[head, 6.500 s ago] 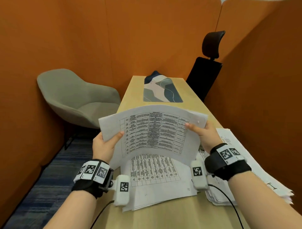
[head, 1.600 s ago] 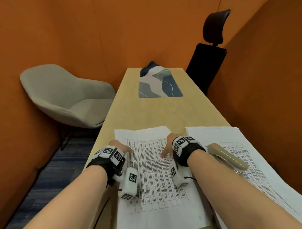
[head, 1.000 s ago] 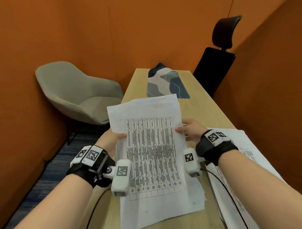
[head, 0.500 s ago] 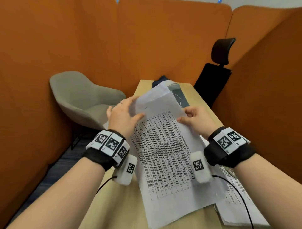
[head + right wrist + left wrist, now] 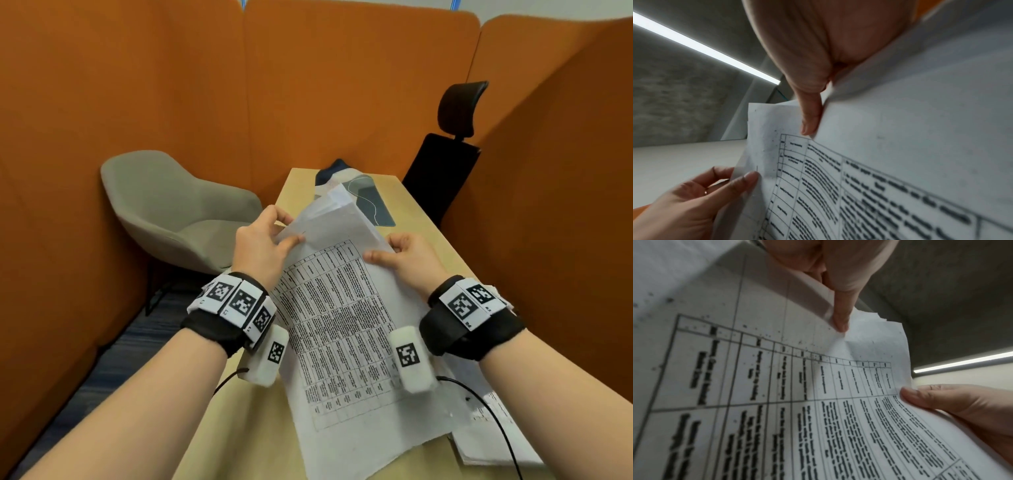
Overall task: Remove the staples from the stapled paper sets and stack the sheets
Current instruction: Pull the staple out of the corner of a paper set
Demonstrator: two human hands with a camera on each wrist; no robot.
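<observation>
A set of white sheets printed with a table is held tilted above the wooden table, its lower edge near the tabletop. My left hand pinches the set's upper left corner between thumb and fingers. In the left wrist view the thumb presses on that corner, where the sheet edges fan apart slightly. My right hand grips the right edge near the top, thumb on the printed face and fingers behind. No staple shows clearly.
A second stack of paper lies flat on the table under my right forearm. A patterned mat lies at the table's far end. A grey chair stands left, a black office chair right, and orange partitions all round.
The set went from flat on the table to lifted and tilted. My left hand slid from its left edge up to the top left corner. My right hand stayed on the right edge.
</observation>
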